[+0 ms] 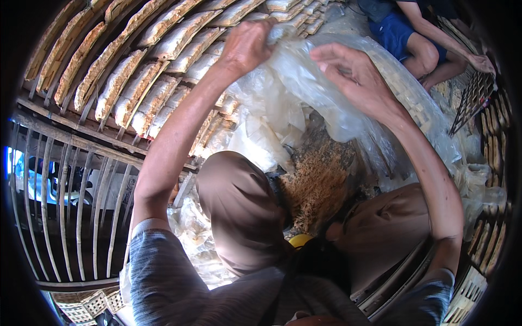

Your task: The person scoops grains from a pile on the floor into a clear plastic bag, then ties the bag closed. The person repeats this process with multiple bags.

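Note:
My left hand [249, 47] is closed around the bunched upper edge of a clear plastic sheet [293, 69] and holds it raised. The sheet hangs in wrinkled folds toward the right. My right hand [352, 71] is raised beside the sheet, fingers apart and slightly blurred; nothing shows in its grasp. Whether its fingertips touch the plastic is unclear. Below the folds lies a heap of brown crumbly material [322, 175], between my knees. Crumpled, translucent plastic pieces [261, 138] lie left of the heap.
Pale slabs with rough brown edges [134, 93] line slatted racks on the left. A bamboo railing [65, 203] stands below them. More plastic sheeting [408, 93] spreads to the right. Another person in blue shorts [391, 38] sits at upper right, one hand at a woven lattice panel [469, 100].

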Tool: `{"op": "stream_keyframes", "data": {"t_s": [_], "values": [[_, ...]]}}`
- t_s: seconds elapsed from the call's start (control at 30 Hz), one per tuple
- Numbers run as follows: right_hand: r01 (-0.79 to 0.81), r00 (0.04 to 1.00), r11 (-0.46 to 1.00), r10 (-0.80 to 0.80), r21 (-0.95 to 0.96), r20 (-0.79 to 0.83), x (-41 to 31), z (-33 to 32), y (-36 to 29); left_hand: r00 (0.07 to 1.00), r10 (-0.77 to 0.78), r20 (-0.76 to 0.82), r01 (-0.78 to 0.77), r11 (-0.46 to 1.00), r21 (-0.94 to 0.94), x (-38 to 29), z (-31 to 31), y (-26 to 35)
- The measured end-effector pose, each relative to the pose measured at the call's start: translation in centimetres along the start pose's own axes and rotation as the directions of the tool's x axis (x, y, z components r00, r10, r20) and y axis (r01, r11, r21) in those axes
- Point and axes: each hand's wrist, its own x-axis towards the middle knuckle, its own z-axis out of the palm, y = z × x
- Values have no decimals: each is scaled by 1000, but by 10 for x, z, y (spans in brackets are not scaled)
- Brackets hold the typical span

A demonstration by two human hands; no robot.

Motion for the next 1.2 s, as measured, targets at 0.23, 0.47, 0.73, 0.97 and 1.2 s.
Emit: {"op": "stream_keyframes", "data": {"t_s": [0.23,0.47,0.73,0.97,1.2], "values": [[-160,806,973,226,-167,547,-42,-24,1,919,-143,-367,176,983,56,9,80,-85],[-143,644,941,324,-308,693,-50,-27,17,796,-330,507,286,944,165,-94,275,-105],[-17,725,941,243,-337,644,-52,-13,44,791,-314,524,434,893,-120,-149,293,-114],[5,678,926,275,-377,682,-31,1,23,891,-442,100,453,856,-249,-250,221,-104],[-290,606,820,557,-494,568,-42,-8,-2,506,-844,175,856,467,-222,-462,120,-95]]}}
